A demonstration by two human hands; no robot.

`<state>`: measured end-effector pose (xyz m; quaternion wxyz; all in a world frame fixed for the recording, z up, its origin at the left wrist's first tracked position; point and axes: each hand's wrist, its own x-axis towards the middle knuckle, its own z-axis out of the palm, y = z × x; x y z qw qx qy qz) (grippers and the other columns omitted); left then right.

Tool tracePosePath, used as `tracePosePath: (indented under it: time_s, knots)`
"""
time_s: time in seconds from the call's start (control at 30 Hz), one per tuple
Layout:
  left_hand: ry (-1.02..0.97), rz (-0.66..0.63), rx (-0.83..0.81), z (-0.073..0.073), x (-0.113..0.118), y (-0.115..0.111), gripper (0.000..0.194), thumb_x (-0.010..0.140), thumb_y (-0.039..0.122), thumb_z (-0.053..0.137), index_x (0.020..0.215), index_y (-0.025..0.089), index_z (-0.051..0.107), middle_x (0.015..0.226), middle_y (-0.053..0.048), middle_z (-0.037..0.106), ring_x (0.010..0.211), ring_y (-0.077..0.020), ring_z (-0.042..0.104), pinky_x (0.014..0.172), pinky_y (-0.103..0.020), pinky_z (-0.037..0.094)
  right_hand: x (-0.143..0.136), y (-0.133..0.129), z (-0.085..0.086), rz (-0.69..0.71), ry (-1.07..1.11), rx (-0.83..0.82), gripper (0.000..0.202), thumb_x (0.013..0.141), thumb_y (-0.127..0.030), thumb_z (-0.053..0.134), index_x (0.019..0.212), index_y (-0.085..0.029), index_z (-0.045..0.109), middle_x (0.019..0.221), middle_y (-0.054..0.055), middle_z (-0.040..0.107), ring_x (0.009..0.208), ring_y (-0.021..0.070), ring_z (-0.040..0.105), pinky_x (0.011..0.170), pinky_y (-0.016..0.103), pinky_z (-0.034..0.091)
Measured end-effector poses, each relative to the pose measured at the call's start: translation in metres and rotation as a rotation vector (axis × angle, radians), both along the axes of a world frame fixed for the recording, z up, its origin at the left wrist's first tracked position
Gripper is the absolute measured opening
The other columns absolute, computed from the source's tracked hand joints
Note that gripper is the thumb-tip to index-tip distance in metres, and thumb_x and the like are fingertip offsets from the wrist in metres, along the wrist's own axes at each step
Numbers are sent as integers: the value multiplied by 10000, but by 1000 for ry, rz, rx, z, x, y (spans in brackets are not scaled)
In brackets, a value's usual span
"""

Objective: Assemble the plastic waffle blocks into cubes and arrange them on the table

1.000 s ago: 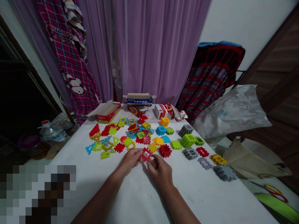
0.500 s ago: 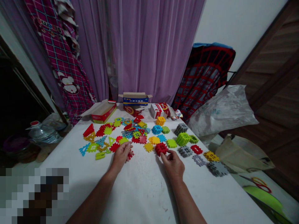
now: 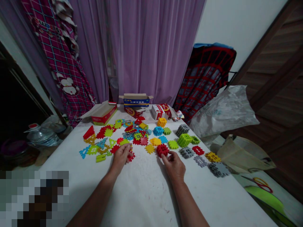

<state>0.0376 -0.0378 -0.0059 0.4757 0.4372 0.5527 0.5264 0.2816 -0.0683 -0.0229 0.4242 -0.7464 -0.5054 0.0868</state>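
My right hand (image 3: 174,165) has its thumb and fingers pinched at the near edge of a stack of red toothed plastic building tiles (image 3: 162,150), which sits on the white table. To the left, my left hand (image 3: 121,156) is loosely curled with its fingers apart, beside a red tile (image 3: 131,156) partly hidden behind the fingers. I see nothing clearly gripped in it. Between the hands lies a yellow tile (image 3: 150,148). Just right of the red stack is a lime green tile stack (image 3: 173,144).
Mixed loose tiles (image 3: 136,130) spread over the table's left and middle. Sorted stacks, including a grey stack (image 3: 186,152) and a lime stack (image 3: 184,140), stand at right. An open red box (image 3: 104,115), a blue box (image 3: 136,101) and a white-and-red box (image 3: 159,112) line the back.
The whole view has shifted slightly left. Both hands keep nearly the same place against the tiles, with the right fingers still at the red stack.
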Motion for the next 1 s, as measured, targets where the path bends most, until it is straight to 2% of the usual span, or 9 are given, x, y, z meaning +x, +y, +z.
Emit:
tracePosePath:
  time_s: [0.23,0.33,0.4,0.47,0.53,0.63,0.73,0.87,1.0]
  knots:
    - [29,67,53,3,-10,5,524,725,567,621,1031,142,657,885,-63,677,522,-93,579,342,-163,343,-4,-5,4,55,-46,181,476,796,-638,505,839,-183,639,585,-7,609,507,137,565,499,233,370]
    - [98,154,95,2,-29,15,511,741,563,596,1021,141,664,849,-63,689,593,-135,622,400,-191,408,-21,-8,4,315,-113,238,378,872,-510,470,725,-193,616,563,-7,600,480,109,539,508,210,365]
    - [228,248,130,3,-48,24,428,782,502,566,1018,162,675,861,-58,704,695,-164,656,523,-231,496,-39,-9,3,537,-178,205,337,894,-422,461,686,-197,602,564,-5,605,494,102,546,525,200,358]
    - [456,346,165,3,-72,35,332,812,408,541,1010,188,691,920,-58,716,819,-188,669,706,-290,542,-56,-9,2,710,-226,138,295,896,-348,461,681,-200,599,588,-2,623,529,102,566,548,196,353]
    - [739,387,184,4,-95,47,303,813,321,532,1033,193,697,1029,-75,710,959,-217,654,884,-347,514,-69,-9,-1,795,-236,70,264,887,-309,468,683,-204,599,612,-2,639,558,107,582,560,198,347]
    - [1080,329,125,6,-124,65,401,822,281,531,1181,147,648,1284,-131,616,1218,-254,545,1073,-368,386,-75,-6,-6,775,-162,18,265,886,-326,473,683,-206,593,612,-7,636,564,113,580,562,203,346]
    - [1267,258,-44,8,-138,85,551,854,375,530,1354,144,521,1483,-151,435,1386,-285,372,1136,-398,291,-73,-5,-9,729,-80,18,304,897,-372,462,669,-206,575,587,-12,613,535,113,550,548,209,349]
    - [1305,125,-264,12,-137,105,673,870,543,479,1455,219,398,1542,-146,344,1402,-330,339,1120,-454,281,-72,-5,-9,741,-67,20,320,898,-393,470,653,-210,564,565,-19,597,507,112,527,526,211,348]
    - [1301,7,-272,10,-118,101,632,866,565,487,1412,247,468,1514,-132,400,1381,-313,376,1118,-433,273,-72,-5,-9,749,-64,34,314,897,-394,474,657,-214,567,572,-18,604,508,117,527,531,208,364]
